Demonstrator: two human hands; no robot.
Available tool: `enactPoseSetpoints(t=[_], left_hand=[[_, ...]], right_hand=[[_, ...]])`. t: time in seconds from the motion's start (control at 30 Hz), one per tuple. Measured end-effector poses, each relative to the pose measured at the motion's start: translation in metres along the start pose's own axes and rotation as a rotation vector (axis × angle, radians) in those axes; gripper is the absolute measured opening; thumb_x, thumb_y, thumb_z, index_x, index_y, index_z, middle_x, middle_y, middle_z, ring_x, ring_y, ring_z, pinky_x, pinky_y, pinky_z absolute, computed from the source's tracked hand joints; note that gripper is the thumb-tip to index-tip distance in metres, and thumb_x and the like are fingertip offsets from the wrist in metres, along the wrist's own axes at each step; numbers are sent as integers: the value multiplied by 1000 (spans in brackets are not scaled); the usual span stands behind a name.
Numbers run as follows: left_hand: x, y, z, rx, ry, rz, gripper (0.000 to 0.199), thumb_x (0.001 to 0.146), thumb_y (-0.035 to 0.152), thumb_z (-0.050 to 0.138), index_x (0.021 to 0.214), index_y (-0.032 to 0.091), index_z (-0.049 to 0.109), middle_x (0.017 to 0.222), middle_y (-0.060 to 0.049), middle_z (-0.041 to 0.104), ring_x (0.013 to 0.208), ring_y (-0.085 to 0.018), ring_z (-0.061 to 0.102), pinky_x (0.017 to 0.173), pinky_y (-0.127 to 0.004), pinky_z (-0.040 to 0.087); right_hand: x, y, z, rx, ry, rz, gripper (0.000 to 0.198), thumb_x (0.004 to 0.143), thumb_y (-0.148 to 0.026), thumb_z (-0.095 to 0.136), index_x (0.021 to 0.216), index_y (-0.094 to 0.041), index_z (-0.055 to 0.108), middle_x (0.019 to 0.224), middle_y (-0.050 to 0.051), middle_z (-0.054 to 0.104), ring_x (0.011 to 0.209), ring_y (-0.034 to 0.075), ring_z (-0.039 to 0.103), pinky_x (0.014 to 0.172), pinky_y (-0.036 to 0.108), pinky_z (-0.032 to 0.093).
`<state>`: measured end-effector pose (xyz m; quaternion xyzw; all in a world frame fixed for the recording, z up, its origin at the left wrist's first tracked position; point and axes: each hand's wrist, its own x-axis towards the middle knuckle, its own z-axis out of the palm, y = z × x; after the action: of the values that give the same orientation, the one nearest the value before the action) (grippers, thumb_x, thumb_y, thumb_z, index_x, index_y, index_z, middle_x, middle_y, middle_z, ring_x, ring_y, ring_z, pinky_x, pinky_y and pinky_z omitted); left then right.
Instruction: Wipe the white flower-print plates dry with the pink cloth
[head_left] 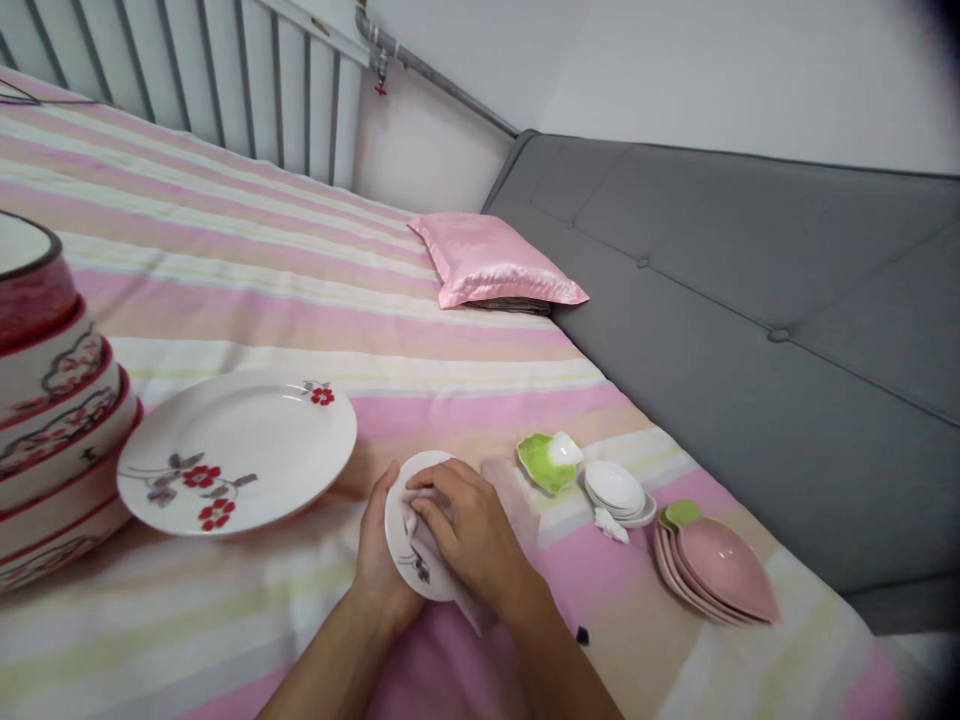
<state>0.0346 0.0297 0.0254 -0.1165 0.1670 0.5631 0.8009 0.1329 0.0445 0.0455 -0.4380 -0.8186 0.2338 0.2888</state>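
A small white plate (400, 535) with a dark flower print is tilted in my left hand (381, 560), whose fingers grip its left edge and underside. My right hand (480, 530) presses a pale pinkish cloth (514, 495) onto the plate's face, fingers curled into the fabric. Part of the cloth hangs down over the plate's lower right edge. Just left of my hands lies a large white oval plate (247, 450) with red flowers. To the right sits a green leaf-shaped dish (546, 465) with a white piece in it.
A tall stack of patterned bowls (60, 440) stands at the left edge. Small white dishes (616, 488) and stacked pink peach-shaped dishes (724, 565) lie at right on the striped bedsheet (300, 640). Behind are a pink pillow (499, 260) and a grey headboard (712, 260).
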Motion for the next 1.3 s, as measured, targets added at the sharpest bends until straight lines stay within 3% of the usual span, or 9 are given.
enactPoseSetpoints(t=[0.13,0.27,0.4,0.53,0.73,0.9,1.1,1.3], left_hand=[[2,-1,-2,-4,51,18,29,85,32,48,71,12,63,61,-6,67,57,-19,65,63,-32,54],[4,-2,-4,62,19,16,31,82,38,52,85,10,66,74,-10,70,72,-26,68,72,-40,53],[4,-2,-4,110,7,9,42,83,42,49,100,8,65,84,-14,71,78,-29,67,76,-43,52],[2,-2,-1,134,2,-8,45,83,44,47,102,7,65,85,-16,71,79,-30,67,76,-45,51],[0,0,-3,123,-25,-53,47,83,47,47,95,7,66,81,-15,71,78,-31,67,75,-45,51],[2,0,-4,108,-30,-52,43,82,46,49,86,7,67,76,-15,70,76,-30,67,73,-43,52],[-1,0,3,102,20,-17,45,87,43,41,71,8,65,68,-13,69,68,-26,67,68,-38,53],[0,1,1,75,9,4,43,88,37,40,68,8,65,59,-10,66,54,-19,64,56,-30,52]], right_hand=[[2,5,2,-68,60,47,19,86,-14,49,97,-20,63,97,5,64,96,18,54,86,30,41],[2,10,-2,-174,54,164,19,87,-16,48,95,-22,64,95,5,64,95,19,55,84,31,41],[-2,12,-12,-264,-1,277,15,84,-16,51,92,-22,63,96,5,65,95,20,56,80,30,38],[-7,12,-24,-285,-95,330,9,82,-18,56,86,-21,63,89,5,66,87,19,57,73,29,37],[-12,8,-35,-151,-229,288,7,76,-17,61,81,-22,63,82,1,66,79,16,58,66,24,35],[-11,3,-31,-34,-309,178,10,72,-15,64,80,-21,63,76,-3,66,72,12,56,62,21,35],[-7,-3,-17,27,-208,72,8,77,-14,62,82,-21,62,80,-3,66,76,11,58,67,21,38],[-2,-3,-3,-55,-32,29,13,80,-12,57,89,-21,58,90,-2,65,87,13,58,77,23,40]])
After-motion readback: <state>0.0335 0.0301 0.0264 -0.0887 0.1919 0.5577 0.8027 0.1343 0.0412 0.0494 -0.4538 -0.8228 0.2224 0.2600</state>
